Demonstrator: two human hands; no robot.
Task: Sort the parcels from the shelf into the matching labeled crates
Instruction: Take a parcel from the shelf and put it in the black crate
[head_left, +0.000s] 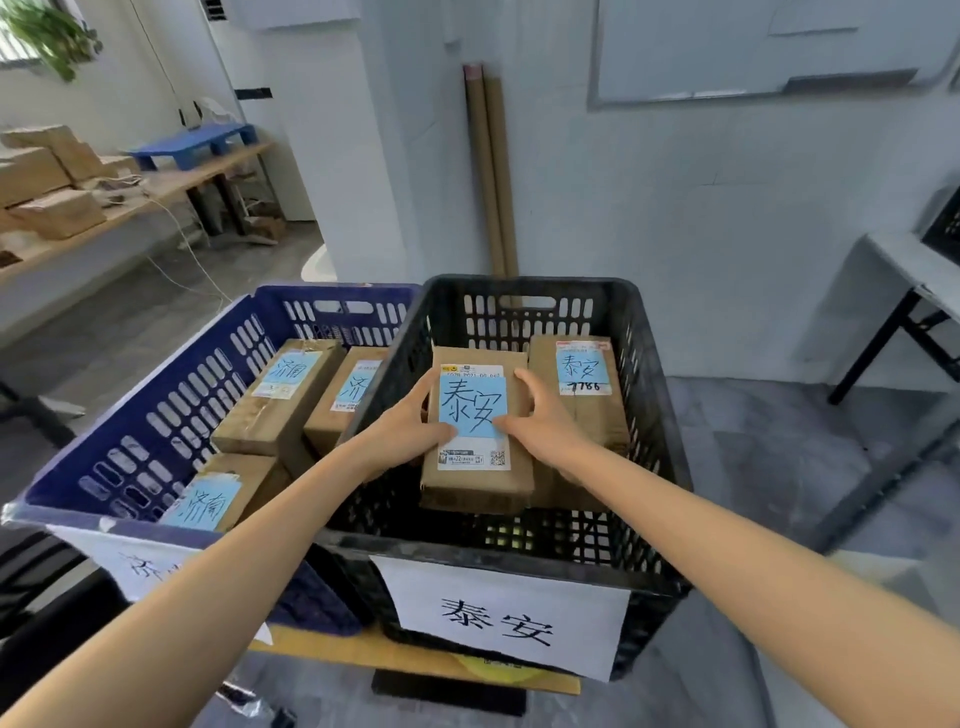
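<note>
A brown cardboard parcel (475, 480) with a blue handwritten label sits inside the black crate (654, 415), whose front bears a white printed label (501, 618). My left hand (410, 421) grips the parcel's left side and my right hand (540, 415) grips its right side, thumbs lying on the blue label. A second parcel (582, 374) with the same kind of blue label lies to the right in the black crate. The blue crate (156, 405) on the left holds three parcels with a different blue label.
A long wooden table (171, 182) at far left carries more cardboard boxes and a blue plastic pallet (197, 145). Two cardboard tubes (491, 171) lean on the wall behind the crates. A white folding table (914, 270) stands at right.
</note>
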